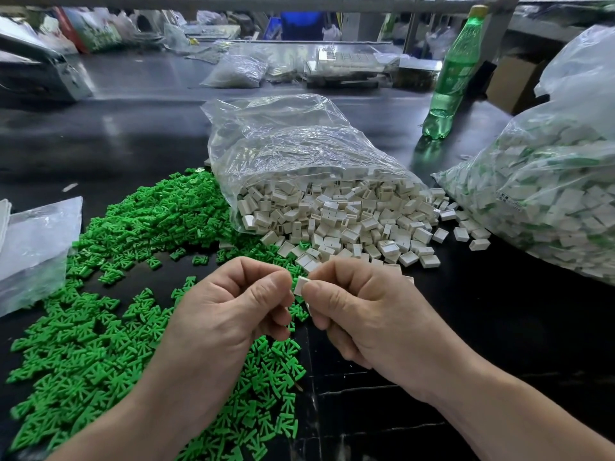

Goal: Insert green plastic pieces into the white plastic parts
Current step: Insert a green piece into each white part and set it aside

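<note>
One white part [301, 284] in R hand [362, 314]

One small white part [301, 283], a boxy shell, is pinched between the fingertips of the left hand [239, 304] and the right hand [359, 314], above the worktop [482, 327]. Green pieces [133, 227], flat and fan-shaped, are heaped loosely at the left. More white parts [349, 224] are spilled from a clear bag [293, 141], and their edge is mixed into the green heap.
</note>
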The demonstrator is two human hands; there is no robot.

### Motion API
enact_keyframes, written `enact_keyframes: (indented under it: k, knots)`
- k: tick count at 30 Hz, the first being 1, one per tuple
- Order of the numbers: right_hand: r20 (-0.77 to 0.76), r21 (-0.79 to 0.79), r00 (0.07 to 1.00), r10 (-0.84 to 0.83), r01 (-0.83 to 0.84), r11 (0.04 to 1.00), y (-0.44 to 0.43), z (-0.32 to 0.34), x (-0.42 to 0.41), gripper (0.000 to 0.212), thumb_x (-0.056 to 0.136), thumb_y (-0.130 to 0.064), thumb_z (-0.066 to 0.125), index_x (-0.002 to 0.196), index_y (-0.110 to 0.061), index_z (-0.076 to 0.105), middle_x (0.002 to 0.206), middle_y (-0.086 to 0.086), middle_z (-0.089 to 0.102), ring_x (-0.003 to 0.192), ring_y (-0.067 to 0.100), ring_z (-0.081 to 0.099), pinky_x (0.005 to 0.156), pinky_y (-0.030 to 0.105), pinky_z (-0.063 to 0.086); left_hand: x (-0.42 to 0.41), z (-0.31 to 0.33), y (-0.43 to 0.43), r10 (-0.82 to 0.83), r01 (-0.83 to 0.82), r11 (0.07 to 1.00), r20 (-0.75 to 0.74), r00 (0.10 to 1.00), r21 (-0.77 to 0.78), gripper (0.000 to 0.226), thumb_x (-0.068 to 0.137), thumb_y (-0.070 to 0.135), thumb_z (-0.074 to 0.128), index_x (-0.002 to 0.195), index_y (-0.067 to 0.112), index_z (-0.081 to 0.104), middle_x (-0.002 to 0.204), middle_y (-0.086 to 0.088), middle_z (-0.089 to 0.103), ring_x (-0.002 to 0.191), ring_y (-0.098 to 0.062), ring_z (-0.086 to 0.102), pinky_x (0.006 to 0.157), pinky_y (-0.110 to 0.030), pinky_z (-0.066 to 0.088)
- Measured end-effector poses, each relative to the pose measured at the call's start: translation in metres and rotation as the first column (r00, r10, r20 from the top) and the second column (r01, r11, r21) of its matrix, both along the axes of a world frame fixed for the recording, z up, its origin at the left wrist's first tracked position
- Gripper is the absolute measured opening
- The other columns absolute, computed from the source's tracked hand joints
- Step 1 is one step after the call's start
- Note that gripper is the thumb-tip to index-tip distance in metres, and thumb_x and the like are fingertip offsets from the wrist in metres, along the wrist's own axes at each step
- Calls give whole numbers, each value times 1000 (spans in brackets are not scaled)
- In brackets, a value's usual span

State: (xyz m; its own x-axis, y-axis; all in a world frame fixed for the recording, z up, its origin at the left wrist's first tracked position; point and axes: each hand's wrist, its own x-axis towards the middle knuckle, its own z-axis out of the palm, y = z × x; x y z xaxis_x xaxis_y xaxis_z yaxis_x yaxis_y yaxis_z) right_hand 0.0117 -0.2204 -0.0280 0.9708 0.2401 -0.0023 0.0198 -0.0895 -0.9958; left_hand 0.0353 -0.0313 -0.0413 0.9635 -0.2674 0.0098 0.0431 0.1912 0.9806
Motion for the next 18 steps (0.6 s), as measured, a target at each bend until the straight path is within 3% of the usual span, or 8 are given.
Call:
enact_keyframes:
  k: [5, 12, 15, 18]
  knots:
    - [-15, 15, 999, 42, -42, 999, 1, 3, -3, 21, 99, -32, 63, 83, -19, 66, 68, -4, 62, 45, 8, 48, 40, 16, 35, 0, 5, 4, -41, 40, 997, 13, 999, 60, 39, 68, 49, 81, 82, 15, 71, 71, -10, 63, 60, -20, 59, 54, -25, 49]
    - [-52, -126, 994, 96, -102, 987, -4, 6, 0, 19, 100, -32, 62, 85, -21, 64, 67, -7, 60, 48, 7, 49, 44, 19, 38, 1, 12, 7, -111, 112, 980, -15, 994, 164, 18, 77, 35, 71, 75, 17, 71, 68, -7, 64, 59, -23, 62, 53, -29, 51]
    - [-66, -153, 988, 137, -146, 977, -6, 9, -1, 20, 100, -34, 63, 83, -23, 63, 68, -6, 60, 48, 7, 49, 44, 19, 38, 0, 14, 6, -155, 159, 977, -38, 987, 142, 22, 72, 38, 77, 72, 16, 71, 66, -8, 64, 57, -24, 62, 51, -30, 52]
    - [-45, -80, 991, 126, -129, 988, -4, 10, -2, 20, 98, -35, 63, 82, -24, 64, 67, -6, 60, 46, 6, 49, 42, 17, 37, -1, 13, 4, -163, 164, 986, -61, 985, 14, 28, 70, 37, 82, 76, 12, 70, 68, -10, 62, 58, -23, 61, 51, -30, 51]
